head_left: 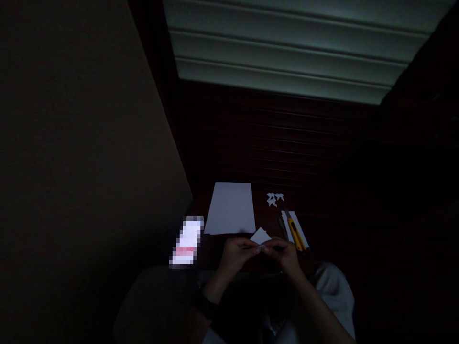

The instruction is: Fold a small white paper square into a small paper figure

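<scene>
A small piece of white paper (260, 235), its upper end coming to a point, is held up in front of me. My left hand (237, 252) pinches its lower left side, and my right hand (284, 252) pinches the lower right. The thumbs meet at the paper's bottom edge, where a fold may lie, but the dim light hides the detail. Just right of my right hand a yellow utility knife (296, 235) rests on a white paper strip (304, 235). Several small folded paper shapes (272, 202) lie beyond it.
A large white sheet (231, 208) lies on the dark table behind my left hand. A lit, blurred-out phone (187, 241) is at the left. A dark thin tool (282, 228) lies beside the knife. A wall (143, 143) rises on the left, slatted panels (279, 62) ahead.
</scene>
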The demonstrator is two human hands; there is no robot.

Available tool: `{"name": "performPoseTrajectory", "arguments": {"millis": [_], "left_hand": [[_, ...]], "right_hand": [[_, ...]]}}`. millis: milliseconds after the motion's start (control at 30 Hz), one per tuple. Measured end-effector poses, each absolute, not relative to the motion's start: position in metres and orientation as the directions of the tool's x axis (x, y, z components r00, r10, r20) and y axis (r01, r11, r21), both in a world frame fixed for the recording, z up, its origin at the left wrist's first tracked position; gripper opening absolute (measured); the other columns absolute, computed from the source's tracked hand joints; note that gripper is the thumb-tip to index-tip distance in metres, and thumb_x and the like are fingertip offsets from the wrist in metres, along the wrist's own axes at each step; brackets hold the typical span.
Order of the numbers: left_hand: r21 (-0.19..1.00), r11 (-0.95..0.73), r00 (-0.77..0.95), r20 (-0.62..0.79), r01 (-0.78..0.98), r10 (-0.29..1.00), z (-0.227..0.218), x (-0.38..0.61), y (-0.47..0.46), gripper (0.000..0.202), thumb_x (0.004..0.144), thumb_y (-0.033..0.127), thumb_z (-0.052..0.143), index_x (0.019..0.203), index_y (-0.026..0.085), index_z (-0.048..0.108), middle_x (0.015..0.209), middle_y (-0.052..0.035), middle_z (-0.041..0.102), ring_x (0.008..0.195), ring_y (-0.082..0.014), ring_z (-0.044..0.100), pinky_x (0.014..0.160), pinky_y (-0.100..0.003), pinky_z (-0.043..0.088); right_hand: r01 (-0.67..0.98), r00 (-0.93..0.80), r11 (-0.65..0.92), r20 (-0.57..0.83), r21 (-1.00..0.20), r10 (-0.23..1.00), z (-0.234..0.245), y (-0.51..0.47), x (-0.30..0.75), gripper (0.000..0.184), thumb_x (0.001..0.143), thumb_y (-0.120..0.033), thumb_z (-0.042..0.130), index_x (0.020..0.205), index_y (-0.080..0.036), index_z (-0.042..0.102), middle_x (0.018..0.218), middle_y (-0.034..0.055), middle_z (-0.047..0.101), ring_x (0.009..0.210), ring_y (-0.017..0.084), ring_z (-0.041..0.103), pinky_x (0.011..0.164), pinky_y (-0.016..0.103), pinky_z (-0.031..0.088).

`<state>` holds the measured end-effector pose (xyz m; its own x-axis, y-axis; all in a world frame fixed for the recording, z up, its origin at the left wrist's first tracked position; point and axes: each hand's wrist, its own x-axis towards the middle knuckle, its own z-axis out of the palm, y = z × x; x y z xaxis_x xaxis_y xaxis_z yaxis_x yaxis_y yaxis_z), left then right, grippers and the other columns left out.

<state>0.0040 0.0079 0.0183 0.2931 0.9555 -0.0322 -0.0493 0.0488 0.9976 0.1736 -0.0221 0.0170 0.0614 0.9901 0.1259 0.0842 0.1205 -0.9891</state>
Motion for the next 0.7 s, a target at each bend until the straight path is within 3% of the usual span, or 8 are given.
{"name": "performPoseTrajectory", "arguments": {"millis": [333, 467, 700], "left_hand": [[0.976, 0.142, 0.232, -0.102, -0.164, 0.967, 0.025, 0.004, 0.007, 0.02, 0.056, 0.024, 0.077, 0.069, 0.013, 0.066, 0.064, -0.0044, 0.068, 0.06, -0.0153, 0.062, 0.057, -0.022, 0.046], [0.958, 0.191, 0.218, -0.144, -0.215, 0.965, 0.025, 0.005, 0.007, 0.022, 0.055, 0.022, 0.078, 0.069, 0.012, 0.064, 0.063, -0.0039, 0.067, 0.058, -0.0137, 0.061, 0.056, -0.021, 0.045], [0.931, 0.238, 0.231, -0.176, -0.277, 0.957, 0.031, 0.005, 0.005, 0.021, 0.057, 0.02, 0.076, 0.071, 0.012, 0.062, 0.063, -0.0031, 0.066, 0.058, -0.013, 0.061, 0.056, -0.021, 0.045]], "right_hand": [[0.057, 0.199, 0.013, 0.024, -0.998, 0.98, 0.017, -0.024, 0.164, 0.018, 0.066, -0.033, 0.072, 0.07, -0.018, 0.065, 0.068, 0.0021, 0.065, 0.065, 0.017, 0.058, 0.062, 0.028, 0.044], [-0.07, 0.229, 0.036, 0.019, -0.997, 0.973, 0.017, -0.022, 0.158, 0.025, 0.065, -0.033, 0.073, 0.08, -0.02, 0.058, 0.062, -0.0034, 0.056, 0.056, 0.013, 0.052, 0.053, 0.023, 0.04], [-0.066, 0.225, 0.075, 0.058, -0.995, 0.973, 0.02, -0.02, 0.153, 0.027, 0.068, -0.033, 0.071, 0.081, -0.021, 0.05, 0.062, -0.0051, 0.05, 0.056, 0.011, 0.048, 0.053, 0.021, 0.039]]}}
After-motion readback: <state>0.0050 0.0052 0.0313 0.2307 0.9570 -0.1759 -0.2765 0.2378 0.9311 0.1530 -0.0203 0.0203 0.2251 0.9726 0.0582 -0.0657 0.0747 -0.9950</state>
